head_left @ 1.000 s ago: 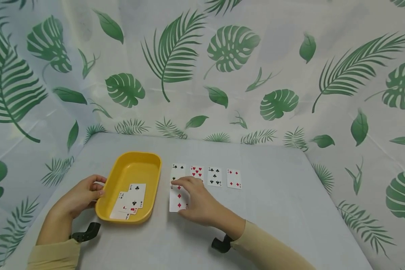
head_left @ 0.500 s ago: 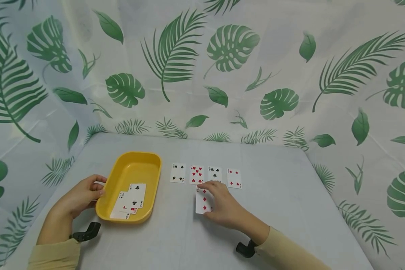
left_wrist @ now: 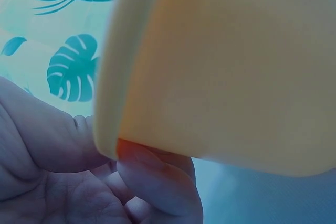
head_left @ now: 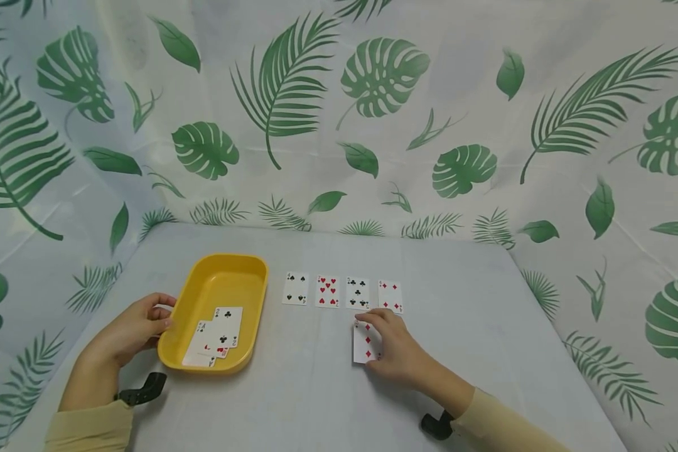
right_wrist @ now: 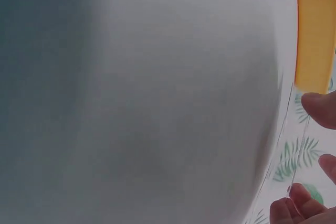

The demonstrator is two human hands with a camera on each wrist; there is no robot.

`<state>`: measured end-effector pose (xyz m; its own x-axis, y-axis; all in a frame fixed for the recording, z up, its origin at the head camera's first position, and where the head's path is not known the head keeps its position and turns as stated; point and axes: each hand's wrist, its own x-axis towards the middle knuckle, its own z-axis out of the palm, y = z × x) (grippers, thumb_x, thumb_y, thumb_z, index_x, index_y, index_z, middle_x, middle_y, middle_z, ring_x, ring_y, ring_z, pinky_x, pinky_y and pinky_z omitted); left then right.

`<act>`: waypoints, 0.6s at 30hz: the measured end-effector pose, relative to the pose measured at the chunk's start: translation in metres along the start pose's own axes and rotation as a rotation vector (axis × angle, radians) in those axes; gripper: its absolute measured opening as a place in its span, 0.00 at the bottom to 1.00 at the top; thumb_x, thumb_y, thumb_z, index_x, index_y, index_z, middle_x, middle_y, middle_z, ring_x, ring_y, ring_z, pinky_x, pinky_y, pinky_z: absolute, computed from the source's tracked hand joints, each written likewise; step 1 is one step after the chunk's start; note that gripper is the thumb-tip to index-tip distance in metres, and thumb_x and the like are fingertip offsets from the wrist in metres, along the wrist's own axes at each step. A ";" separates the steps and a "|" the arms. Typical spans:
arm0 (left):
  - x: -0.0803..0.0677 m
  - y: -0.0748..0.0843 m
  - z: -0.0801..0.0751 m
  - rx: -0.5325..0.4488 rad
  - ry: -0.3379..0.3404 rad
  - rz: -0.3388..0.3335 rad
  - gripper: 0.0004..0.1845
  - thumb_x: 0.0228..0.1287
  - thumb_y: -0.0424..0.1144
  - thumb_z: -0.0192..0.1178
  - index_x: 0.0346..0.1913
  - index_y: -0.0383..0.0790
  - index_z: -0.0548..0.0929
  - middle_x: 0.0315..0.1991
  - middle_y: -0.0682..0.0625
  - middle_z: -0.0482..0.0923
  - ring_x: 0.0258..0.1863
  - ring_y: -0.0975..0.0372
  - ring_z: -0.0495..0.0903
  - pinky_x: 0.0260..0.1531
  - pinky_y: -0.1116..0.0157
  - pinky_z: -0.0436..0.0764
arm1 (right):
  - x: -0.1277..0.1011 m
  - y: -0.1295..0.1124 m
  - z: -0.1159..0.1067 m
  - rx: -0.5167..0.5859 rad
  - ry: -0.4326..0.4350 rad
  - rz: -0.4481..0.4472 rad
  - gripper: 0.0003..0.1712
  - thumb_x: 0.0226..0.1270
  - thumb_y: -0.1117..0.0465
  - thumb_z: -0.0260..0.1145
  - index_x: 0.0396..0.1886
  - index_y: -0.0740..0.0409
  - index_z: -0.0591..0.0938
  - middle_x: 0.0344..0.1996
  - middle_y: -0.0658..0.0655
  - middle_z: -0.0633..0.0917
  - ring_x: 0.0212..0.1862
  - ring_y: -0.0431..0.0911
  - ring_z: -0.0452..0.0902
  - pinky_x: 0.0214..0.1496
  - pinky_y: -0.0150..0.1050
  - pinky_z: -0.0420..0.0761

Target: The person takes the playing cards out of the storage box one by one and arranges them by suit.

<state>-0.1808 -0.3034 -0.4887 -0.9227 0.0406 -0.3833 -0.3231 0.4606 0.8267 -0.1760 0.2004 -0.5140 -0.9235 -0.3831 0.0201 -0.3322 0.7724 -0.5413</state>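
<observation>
My left hand [head_left: 134, 329] pinches the left rim of a yellow plastic tray [head_left: 264, 295]; in the left wrist view, thumb and finger [left_wrist: 157, 179] meet on the rim. Several playing cards overlap in the tray, a two of clubs [head_left: 229, 321] uppermost. My right hand [head_left: 400, 348] holds a diamonds playing card [head_left: 363, 351] by its top and bottom edges, its right side partly covered by the hand. In the right wrist view that card [right_wrist: 299, 153] appears nearly edge-on between thumb and fingers. It is just in front of the five of clubs [head_left: 357, 293] and four of diamonds [head_left: 390, 294].
A face-up row also has a four of spades [head_left: 295, 288] and a seven of hearts [head_left: 328, 291], right of the tray. The white table [head_left: 294, 402] meets a leaf-printed curtain [head_left: 305, 176] at the back and sides.
My right hand has carried the diamonds card to the right, from in front of the four of spades to in front of the five of clubs. The left hand keeps its grip on the tray.
</observation>
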 end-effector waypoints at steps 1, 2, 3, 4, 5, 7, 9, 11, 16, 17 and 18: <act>0.000 0.000 0.000 0.000 0.000 -0.001 0.25 0.82 0.29 0.53 0.74 0.27 0.60 0.42 0.44 0.76 0.39 0.55 0.79 0.37 0.62 0.86 | -0.002 0.003 -0.001 -0.006 0.003 0.004 0.49 0.50 0.70 0.82 0.73 0.46 0.77 0.70 0.54 0.75 0.74 0.55 0.69 0.73 0.57 0.78; 0.000 0.000 0.000 -0.003 0.000 -0.002 0.25 0.82 0.29 0.53 0.74 0.27 0.60 0.42 0.44 0.76 0.39 0.55 0.79 0.37 0.62 0.86 | -0.003 0.005 -0.002 -0.010 0.006 0.010 0.49 0.50 0.71 0.82 0.74 0.46 0.76 0.69 0.54 0.75 0.74 0.55 0.69 0.73 0.57 0.78; 0.000 0.001 0.000 -0.006 -0.001 -0.003 0.25 0.82 0.29 0.53 0.74 0.27 0.60 0.42 0.44 0.76 0.39 0.55 0.79 0.37 0.62 0.86 | -0.004 0.008 -0.003 -0.018 0.008 0.015 0.49 0.50 0.71 0.82 0.74 0.46 0.76 0.69 0.55 0.76 0.74 0.55 0.69 0.73 0.57 0.78; 0.000 0.000 0.000 -0.009 -0.002 -0.003 0.25 0.82 0.29 0.53 0.74 0.27 0.60 0.42 0.45 0.76 0.39 0.55 0.79 0.37 0.62 0.86 | -0.005 0.010 -0.004 -0.027 0.008 0.018 0.49 0.50 0.71 0.81 0.74 0.47 0.76 0.69 0.55 0.76 0.74 0.56 0.69 0.73 0.57 0.78; 0.000 0.000 0.000 -0.012 -0.003 -0.003 0.25 0.82 0.29 0.53 0.74 0.27 0.60 0.42 0.45 0.76 0.39 0.55 0.79 0.38 0.62 0.86 | -0.005 0.012 -0.005 -0.035 0.006 0.023 0.48 0.51 0.71 0.80 0.74 0.47 0.76 0.69 0.55 0.76 0.74 0.56 0.69 0.72 0.57 0.78; -0.001 0.000 0.000 -0.017 -0.004 -0.004 0.25 0.82 0.28 0.53 0.74 0.27 0.60 0.42 0.45 0.76 0.39 0.55 0.79 0.38 0.62 0.86 | -0.006 0.016 -0.008 -0.047 -0.001 0.045 0.48 0.52 0.71 0.80 0.75 0.47 0.76 0.70 0.55 0.76 0.74 0.57 0.69 0.73 0.57 0.78; -0.001 0.001 0.001 -0.017 -0.003 -0.003 0.25 0.82 0.28 0.53 0.74 0.27 0.59 0.42 0.44 0.76 0.39 0.55 0.79 0.38 0.63 0.86 | -0.006 0.020 -0.011 -0.061 -0.004 0.060 0.48 0.52 0.71 0.79 0.75 0.48 0.76 0.71 0.56 0.77 0.75 0.59 0.68 0.73 0.58 0.77; -0.001 0.001 0.001 -0.014 -0.001 -0.002 0.26 0.81 0.28 0.53 0.74 0.27 0.59 0.42 0.44 0.76 0.40 0.55 0.79 0.38 0.63 0.86 | -0.006 0.023 -0.013 -0.076 -0.008 0.083 0.48 0.52 0.70 0.80 0.75 0.48 0.76 0.71 0.55 0.77 0.75 0.60 0.68 0.74 0.60 0.76; -0.001 0.001 0.001 -0.010 0.003 0.002 0.25 0.81 0.28 0.53 0.74 0.27 0.60 0.42 0.44 0.76 0.39 0.55 0.79 0.38 0.63 0.86 | -0.007 0.029 -0.017 -0.160 0.000 0.101 0.48 0.52 0.68 0.82 0.75 0.47 0.76 0.70 0.56 0.79 0.74 0.62 0.69 0.71 0.68 0.72; -0.001 0.001 0.001 -0.011 0.004 0.002 0.25 0.81 0.28 0.53 0.74 0.27 0.60 0.42 0.44 0.76 0.39 0.55 0.79 0.38 0.63 0.86 | -0.007 0.030 -0.018 -0.181 0.004 0.099 0.48 0.52 0.67 0.82 0.75 0.47 0.76 0.70 0.56 0.79 0.74 0.62 0.69 0.70 0.69 0.72; -0.002 0.001 0.001 -0.012 0.004 0.002 0.25 0.81 0.28 0.53 0.74 0.27 0.60 0.42 0.44 0.76 0.39 0.55 0.79 0.37 0.63 0.86 | -0.007 0.030 -0.019 -0.198 0.008 0.096 0.49 0.51 0.67 0.83 0.75 0.47 0.76 0.70 0.57 0.80 0.73 0.62 0.70 0.68 0.70 0.72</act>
<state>-0.1795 -0.3020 -0.4879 -0.9244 0.0379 -0.3795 -0.3233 0.4499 0.8325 -0.1829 0.2356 -0.5146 -0.9541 -0.2990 -0.0163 -0.2727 0.8900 -0.3655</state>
